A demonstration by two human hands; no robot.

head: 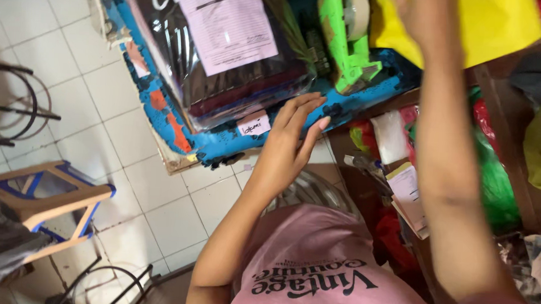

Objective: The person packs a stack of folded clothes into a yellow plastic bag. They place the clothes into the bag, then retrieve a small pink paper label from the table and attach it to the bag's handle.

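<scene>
My left hand (pixel 288 140) lies flat with fingers apart on the near edge of a worn blue table (pixel 179 135), beside a small white label (pixel 254 126). Just beyond its fingertips lies a stack of clear-wrapped dark garments (pixel 183 49) with a pink printed sheet (pixel 225 23) on top. My right hand (pixel 422 15) is raised at the top of the view against a yellow bag (pixel 505 25); its fingers are partly out of frame, so its grip is unclear. A green tape dispenser (pixel 347 36) lies between the stack and the yellow bag.
A low wooden stool with blue trim (pixel 46 199) stands on the white tiled floor at left, with black wire stands (pixel 14 104) behind it. At right, a dark wooden shelf (pixel 506 133) holds a green plastic bag (pixel 497 182), papers (pixel 407 190) and assorted cloth.
</scene>
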